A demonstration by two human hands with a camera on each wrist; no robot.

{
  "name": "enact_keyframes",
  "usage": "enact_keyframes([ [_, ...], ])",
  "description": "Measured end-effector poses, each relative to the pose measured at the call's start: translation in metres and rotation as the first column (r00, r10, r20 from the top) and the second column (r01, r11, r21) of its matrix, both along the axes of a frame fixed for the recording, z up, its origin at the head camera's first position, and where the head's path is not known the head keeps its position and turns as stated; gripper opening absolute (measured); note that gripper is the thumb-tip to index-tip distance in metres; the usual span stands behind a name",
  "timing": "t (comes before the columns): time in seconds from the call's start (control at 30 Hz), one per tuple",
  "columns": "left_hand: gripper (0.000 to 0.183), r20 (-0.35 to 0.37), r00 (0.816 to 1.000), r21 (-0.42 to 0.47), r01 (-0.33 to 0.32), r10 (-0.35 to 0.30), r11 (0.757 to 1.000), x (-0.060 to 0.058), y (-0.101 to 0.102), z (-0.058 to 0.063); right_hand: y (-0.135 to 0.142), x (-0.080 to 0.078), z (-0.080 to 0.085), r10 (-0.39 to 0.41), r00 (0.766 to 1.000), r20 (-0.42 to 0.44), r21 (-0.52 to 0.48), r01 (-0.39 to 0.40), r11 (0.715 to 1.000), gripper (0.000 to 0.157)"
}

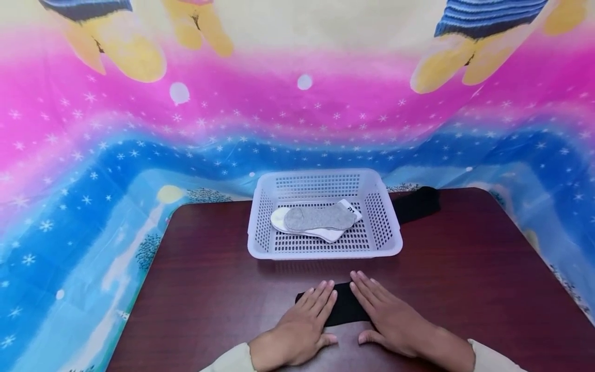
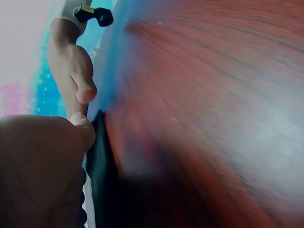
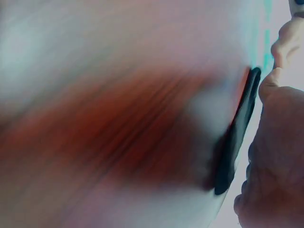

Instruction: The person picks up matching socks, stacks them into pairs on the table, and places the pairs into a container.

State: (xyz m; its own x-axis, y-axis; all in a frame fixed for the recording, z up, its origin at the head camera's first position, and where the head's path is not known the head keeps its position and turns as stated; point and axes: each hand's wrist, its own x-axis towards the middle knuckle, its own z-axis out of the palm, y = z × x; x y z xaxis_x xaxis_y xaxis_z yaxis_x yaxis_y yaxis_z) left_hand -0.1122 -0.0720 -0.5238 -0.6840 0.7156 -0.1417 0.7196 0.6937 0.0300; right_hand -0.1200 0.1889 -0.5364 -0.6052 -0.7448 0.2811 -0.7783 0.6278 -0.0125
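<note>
A black sock [image 1: 347,306] lies flat across the table just in front of the basket, its two ends partly hidden under the hands. My left hand [image 1: 304,324] rests on its left part, fingers straight and pointing away from me. On the right part lies my right hand [image 1: 392,318], also with straight fingers, its thumb spread toward the left thumb. Both wrist views show the sock as a thin dark layer, the left wrist view beside the left hand [image 2: 42,166] and the right wrist view beside the right hand [image 3: 275,156].
A white perforated basket [image 1: 325,254] stands behind the hands, with a grey sock [image 1: 318,218] on top of white socks [image 1: 279,221] inside. Another black sock [image 1: 418,204] lies at the basket's right, near the table's back edge. Patterned cloth [image 1: 279,113] hangs behind the dark red table [image 1: 200,279].
</note>
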Motion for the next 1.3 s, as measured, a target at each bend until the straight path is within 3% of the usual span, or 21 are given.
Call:
enact_keyframes([
  [0.17,0.084,-0.016,0.999,-0.037,-0.029,0.029,0.999,-0.001,0.002,-0.010,-0.012,0.001,-0.009,0.028,0.999,-0.019,0.012,-0.028,1.000,0.094],
  [0.33,0.087,-0.071,0.997,-0.056,-0.014,0.010,0.998,0.002,-0.007,-0.021,-0.006,0.001,-0.013,-0.050,0.999,-0.004,0.034,0.050,0.998,0.093],
  [0.5,0.089,-0.071,0.997,-0.020,-0.022,0.021,1.000,0.005,-0.017,-0.027,0.001,0.003,-0.009,-0.082,0.997,-0.005,0.007,0.082,0.997,0.096],
  [0.6,0.090,-0.054,0.998,-0.003,-0.040,0.040,0.999,0.007,-0.021,-0.025,0.002,0.004,-0.007,-0.079,0.997,-0.012,-0.001,0.079,0.997,0.096],
  [0.73,0.090,-0.056,0.997,-0.004,-0.052,0.051,0.999,0.009,-0.018,-0.014,-0.002,0.006,-0.006,-0.065,0.998,-0.019,-0.022,0.065,0.998,0.098],
  [0.87,0.087,-0.081,0.997,-0.026,-0.004,0.002,1.000,0.010,-0.009,-0.004,-0.011,0.009,-0.006,-0.021,1.000,-0.024,-0.017,0.021,1.000,0.098],
  [1.1,0.087,-0.093,0.989,-0.129,0.102,-0.115,0.986,0.015,-0.009,-0.014,-0.011,0.014,-0.008,-0.015,1.000,-0.009,0.016,0.015,1.000,0.096],
  [1.3,0.087,-0.038,0.998,-0.090,0.051,-0.054,0.995,0.015,-0.015,-0.011,-0.004,0.014,-0.007,-0.032,0.999,-0.007,0.009,0.032,0.999,0.096],
])
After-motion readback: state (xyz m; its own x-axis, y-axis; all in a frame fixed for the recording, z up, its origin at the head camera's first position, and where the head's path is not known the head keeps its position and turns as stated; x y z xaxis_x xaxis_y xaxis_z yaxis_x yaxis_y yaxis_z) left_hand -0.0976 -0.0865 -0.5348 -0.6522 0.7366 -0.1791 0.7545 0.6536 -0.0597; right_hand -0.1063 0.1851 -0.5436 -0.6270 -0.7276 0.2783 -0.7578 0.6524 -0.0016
